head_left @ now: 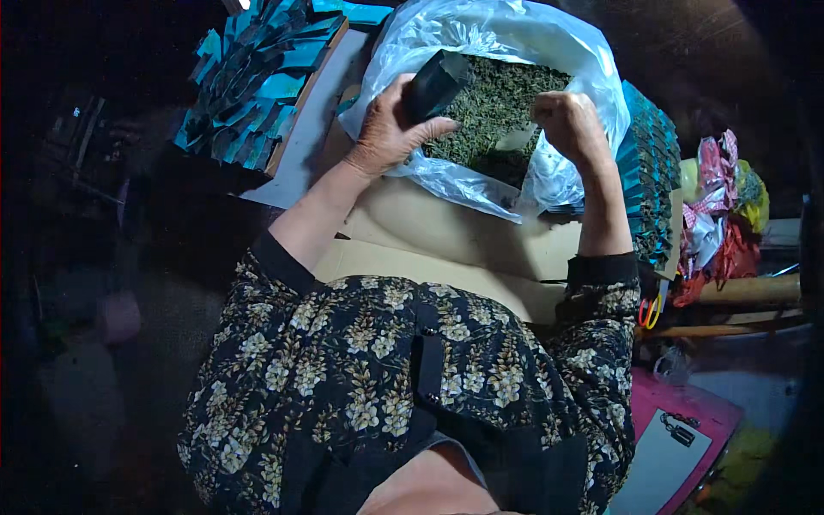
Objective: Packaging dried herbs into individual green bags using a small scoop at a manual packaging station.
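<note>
My left hand (393,125) holds a small dark pouch (432,87), tilted, with its mouth up and to the right. Both hands are over a large clear plastic bag (566,32) spread open around a heap of dried, dark green leaves (496,103). My right hand (573,119) is curled above the right side of the heap, by the bag's inner wall. Its fingertips are hidden, so whether it pinches something cannot be seen. A pale, translucent flat piece (515,140) lies on the leaves below it.
At left, a cardboard box (309,96) is packed with teal pouches (257,96). More teal pouches (650,174), apparently leaf-filled, stand at right. Beyond them are coloured plastic bags (714,206), scissors (650,312) and wooden poles (747,290). Cardboard (450,257) lies before me; a pink board (669,393) is lower right.
</note>
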### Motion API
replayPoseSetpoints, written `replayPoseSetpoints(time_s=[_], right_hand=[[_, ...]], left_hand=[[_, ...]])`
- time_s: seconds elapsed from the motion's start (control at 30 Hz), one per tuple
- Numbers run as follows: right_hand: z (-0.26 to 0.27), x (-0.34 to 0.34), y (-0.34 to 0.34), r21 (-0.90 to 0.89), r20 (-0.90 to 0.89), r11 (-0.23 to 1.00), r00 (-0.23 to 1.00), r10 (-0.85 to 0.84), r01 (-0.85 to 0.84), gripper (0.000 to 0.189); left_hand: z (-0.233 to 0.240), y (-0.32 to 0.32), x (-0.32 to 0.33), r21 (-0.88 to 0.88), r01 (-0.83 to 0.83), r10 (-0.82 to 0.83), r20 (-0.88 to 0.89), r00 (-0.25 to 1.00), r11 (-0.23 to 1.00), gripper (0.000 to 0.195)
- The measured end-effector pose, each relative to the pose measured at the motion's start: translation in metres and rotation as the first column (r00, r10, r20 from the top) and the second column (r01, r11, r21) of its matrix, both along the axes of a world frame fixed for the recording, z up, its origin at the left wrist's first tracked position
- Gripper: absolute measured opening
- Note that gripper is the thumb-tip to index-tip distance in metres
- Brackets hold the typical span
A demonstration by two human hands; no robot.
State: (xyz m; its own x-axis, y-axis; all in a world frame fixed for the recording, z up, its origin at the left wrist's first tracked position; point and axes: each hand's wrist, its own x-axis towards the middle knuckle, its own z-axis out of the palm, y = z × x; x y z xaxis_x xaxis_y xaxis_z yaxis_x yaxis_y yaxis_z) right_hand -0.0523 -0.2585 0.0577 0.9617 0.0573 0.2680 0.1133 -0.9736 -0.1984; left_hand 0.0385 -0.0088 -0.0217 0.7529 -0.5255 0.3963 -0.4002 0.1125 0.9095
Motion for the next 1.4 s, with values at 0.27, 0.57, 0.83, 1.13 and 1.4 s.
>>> replayPoseSetpoints(time_s=[0.27, 0.57, 0.83, 1.13, 1.4], right_hand=[[-0.059, 0.03, 0.017, 0.245, -0.003, 0.96, 0.991, -0.137, 0.133, 0.007], [-0.08, 0.048, 0.022, 0.709, 0.045, 0.686, 0.96, -0.276, 0.164, 0.012], [-0.077, 0.044, 0.01, 0.928, 0.111, 0.372, 0.97, -0.215, -0.024, 0.015], [-0.045, 0.025, -0.01, 0.936, 0.228, 0.317, 0.95, -0.212, -0.154, 0.013], [-0.012, 0.01, -0.012, 0.897, 0.35, 0.327, 0.929, -0.119, -0.296, 0.015]], left_hand=[[-0.007, 0.0, 0.003, 0.009, 0.007, -0.007, 0.012, 1.0, 1.0, 0.055], [-0.005, 0.001, 0.004, 0.035, -0.01, 0.009, 0.032, 0.999, 0.999, 0.056], [-0.001, 0.002, 0.003, 0.122, -0.044, 0.036, 0.065, 0.997, 0.992, 0.059], [0.005, 0.0, 0.0, 0.208, -0.1, 0.069, 0.154, 0.986, 0.973, 0.062], [0.009, -0.005, -0.002, 0.28, -0.173, 0.107, 0.238, 0.965, 0.944, 0.065]])
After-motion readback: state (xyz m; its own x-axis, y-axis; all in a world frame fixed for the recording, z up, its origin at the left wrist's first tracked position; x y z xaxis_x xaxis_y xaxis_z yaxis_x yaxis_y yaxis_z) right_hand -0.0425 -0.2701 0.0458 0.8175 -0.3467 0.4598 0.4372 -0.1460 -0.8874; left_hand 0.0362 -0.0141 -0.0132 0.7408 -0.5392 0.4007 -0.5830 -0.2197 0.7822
